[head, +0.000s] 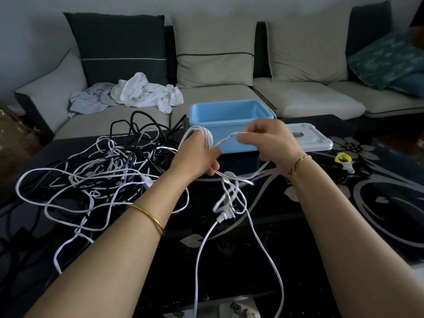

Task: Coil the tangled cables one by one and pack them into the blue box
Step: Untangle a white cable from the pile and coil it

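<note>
Head view: at frame centre the left hand [199,154] grips the coiled white cable [205,134] while the right hand [268,141] pinches its strand, just before the blue box [229,115]. The looped tail by the plug [226,216] could knot tight if pulled.

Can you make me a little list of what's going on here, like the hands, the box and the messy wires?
left hand: holds the white cable, loops wound round it
right hand: pinches the same cable
blue box: open, behind the hands, no cable visible inside
lid: on the table, right of the box
tangle: black and white cables, on the table's left
</note>
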Demonstrator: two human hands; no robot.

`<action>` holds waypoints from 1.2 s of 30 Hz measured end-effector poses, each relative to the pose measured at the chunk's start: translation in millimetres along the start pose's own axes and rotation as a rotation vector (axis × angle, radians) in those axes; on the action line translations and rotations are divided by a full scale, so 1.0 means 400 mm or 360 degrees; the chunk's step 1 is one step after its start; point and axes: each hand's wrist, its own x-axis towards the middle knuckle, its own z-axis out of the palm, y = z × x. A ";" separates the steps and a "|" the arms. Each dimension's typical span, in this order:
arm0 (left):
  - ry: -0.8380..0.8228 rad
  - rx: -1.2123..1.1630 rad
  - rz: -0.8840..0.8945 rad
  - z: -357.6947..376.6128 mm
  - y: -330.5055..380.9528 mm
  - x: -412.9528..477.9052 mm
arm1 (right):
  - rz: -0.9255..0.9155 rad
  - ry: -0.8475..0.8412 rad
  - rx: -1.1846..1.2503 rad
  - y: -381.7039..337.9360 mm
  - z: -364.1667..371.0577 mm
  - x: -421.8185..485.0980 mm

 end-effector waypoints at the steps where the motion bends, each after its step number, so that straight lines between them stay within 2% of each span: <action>1: -0.0015 0.0035 -0.0006 -0.001 0.001 -0.001 | -0.0148 0.0079 -0.0166 -0.004 -0.006 0.002; 6: -0.0244 -0.0003 0.0031 -0.011 0.030 -0.018 | -0.0604 0.0455 -0.0569 0.003 -0.007 0.015; 11: -0.0723 -0.0496 0.0003 -0.020 0.058 -0.036 | -0.0930 0.0694 -0.0664 0.037 0.003 0.030; 13: -0.0999 -0.0859 -0.0015 -0.036 0.062 -0.041 | -0.0901 0.0669 -0.0573 0.054 0.005 0.033; 15: -0.1242 -0.1237 0.0009 -0.052 0.062 -0.041 | -0.0724 0.0575 -0.0435 0.067 0.015 0.032; 18: -0.1367 -0.1717 0.0048 -0.058 0.059 -0.026 | -0.0428 0.0277 -0.0196 0.068 0.035 0.026; 20: -0.1288 -0.2083 -0.0006 -0.060 0.053 -0.013 | -0.0235 0.0012 -0.0048 0.059 0.044 0.016; 21: -0.1167 -0.2224 -0.0038 -0.062 0.048 -0.008 | -0.0151 -0.0131 -0.0003 0.057 0.045 0.013; 23: -0.0817 -0.2357 -0.0077 -0.059 0.040 0.000 | -0.0075 -0.0366 -0.0062 0.053 0.045 0.006; 25: -0.0491 -0.2359 -0.0078 -0.048 0.037 0.005 | -0.0074 -0.0489 -0.0203 0.047 0.049 0.001; 29: -0.0245 -0.2228 0.0023 -0.035 0.032 0.018 | -0.0070 -0.0693 -0.0650 0.024 0.046 -0.006; 32: -0.0092 -0.2130 0.0077 -0.040 0.018 0.033 | -0.0050 -0.0855 -0.0811 0.019 0.035 -0.019; 34: 0.0094 -0.1877 0.0103 -0.029 0.004 0.039 | -0.0110 -0.0914 -0.0905 0.010 0.029 -0.028; 36: 0.0297 -0.1416 0.0189 -0.016 -0.003 0.035 | -0.0178 -0.0961 -0.0956 -0.008 0.028 -0.035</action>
